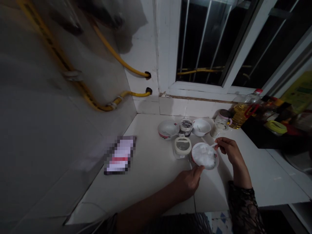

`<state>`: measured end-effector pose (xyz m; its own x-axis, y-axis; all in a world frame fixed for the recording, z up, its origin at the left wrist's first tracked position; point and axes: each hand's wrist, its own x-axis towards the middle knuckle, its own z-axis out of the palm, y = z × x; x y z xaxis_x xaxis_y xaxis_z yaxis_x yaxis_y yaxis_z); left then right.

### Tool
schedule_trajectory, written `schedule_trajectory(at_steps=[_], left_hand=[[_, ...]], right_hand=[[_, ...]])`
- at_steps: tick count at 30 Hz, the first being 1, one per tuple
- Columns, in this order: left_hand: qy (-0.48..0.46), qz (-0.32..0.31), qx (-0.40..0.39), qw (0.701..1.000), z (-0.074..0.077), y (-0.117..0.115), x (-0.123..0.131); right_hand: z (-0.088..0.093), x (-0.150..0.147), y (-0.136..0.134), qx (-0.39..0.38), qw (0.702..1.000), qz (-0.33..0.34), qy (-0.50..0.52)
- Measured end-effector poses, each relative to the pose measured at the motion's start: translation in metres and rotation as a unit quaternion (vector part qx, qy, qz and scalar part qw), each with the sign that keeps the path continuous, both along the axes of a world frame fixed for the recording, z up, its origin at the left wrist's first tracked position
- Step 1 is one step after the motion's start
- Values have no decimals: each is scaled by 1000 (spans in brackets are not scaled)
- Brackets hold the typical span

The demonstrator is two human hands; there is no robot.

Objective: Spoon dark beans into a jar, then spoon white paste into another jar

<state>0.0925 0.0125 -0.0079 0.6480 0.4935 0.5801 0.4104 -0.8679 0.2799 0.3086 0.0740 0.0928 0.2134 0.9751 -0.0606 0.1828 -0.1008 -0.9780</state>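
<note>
My left hand [189, 182] grips the near rim of a small white bowl [216, 163], its thumb up at the edge. White, loose-looking stuff [203, 154] fills much of the bowl; I cannot make out what it is. Between the pinched fingers of my right hand [230, 150] is the handle of a white spoon [214, 145], which slants down to the bowl's right far side. The spoon's head is hard to see. Just left of the bowl stands a square, clear jar [182, 149] with a pale-rimmed lid.
Behind are a bowl with red marks [168, 130], a second jar [185, 127], another white bowl [201, 127] and a dark-lidded jar [222, 121]. An oil bottle [240, 115] stands right. A blurred-out phone-like object [120, 155] lies left on the white counter [151, 182].
</note>
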Motion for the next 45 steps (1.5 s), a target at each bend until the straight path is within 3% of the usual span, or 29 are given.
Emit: schedule_trajectory(at_steps=[7,12,17,20,24,25,27,31,33,37,45], left_hand=[[8,-1,-19,1000,0,0,-1],[-2,-8,-22,1000,0,0,-1],[16,-1,-31,999,0,0,1],[18,3,-26,999,0,0,1],[13,6,-30,999,0,0,1],[12,7,-28,1000,0,0,1],[14,7,-27,1000,0,0,1],[22,4,-31,999,1,-1,0],[27,5,-31,999,0,-1,-1],[26,1,-26,999,-2,0,-1],[20,4,-52,998,5,-2,-1]], right_hand=[[0,-4,1,32,999,2,18],[2,-27,-2,82,996,-1,44],[2,-60,-13,163,984,41,-56],[-1,-69,-19,262,941,104,-190],[-4,-74,-22,379,825,232,-350],[-3,-74,-22,389,810,243,-365],[-2,-71,-22,385,823,220,-355],[4,-51,-24,280,919,66,-269],[6,-35,-25,243,943,17,-226],[7,-12,-29,243,951,-21,-192],[2,-30,-26,150,942,85,-287]])
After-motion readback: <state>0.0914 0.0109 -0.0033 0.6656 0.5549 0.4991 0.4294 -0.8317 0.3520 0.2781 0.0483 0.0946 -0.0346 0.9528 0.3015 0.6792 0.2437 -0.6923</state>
